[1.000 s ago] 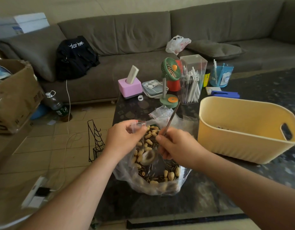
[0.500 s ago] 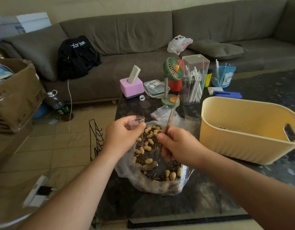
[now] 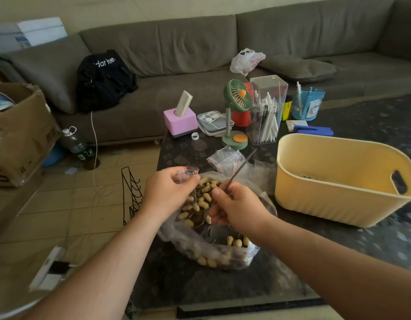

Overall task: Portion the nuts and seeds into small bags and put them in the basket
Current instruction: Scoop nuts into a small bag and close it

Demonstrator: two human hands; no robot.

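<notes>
A large clear plastic bag (image 3: 213, 255) of peanuts and striped sunflower seeds lies open on the dark table, near its front left corner. My left hand (image 3: 167, 192) holds a small clear bag (image 3: 187, 173) above the big bag's left rim. My right hand (image 3: 237, 206) grips a thin metal spoon handle (image 3: 241, 168) that slants up to the right; the spoon's bowl is hidden behind my fingers, down among the nuts. A pile of empty small bags (image 3: 225, 159) lies just behind the big bag. The yellow basket (image 3: 333, 199) stands to the right, with a few seeds at its bottom.
Behind the nuts stand a green desk fan (image 3: 235, 116), a clear box of pens (image 3: 267, 112), a pink holder (image 3: 180, 122), a blue pen cup (image 3: 307, 105) and a blue stapler (image 3: 313, 130). The table's left edge drops to the floor, where a black wire rack (image 3: 130, 195) stands.
The spoon's bowl has sunk deeper into the nuts under my right hand. My left hand has lifted the small bag slightly, and the view has shifted a little.
</notes>
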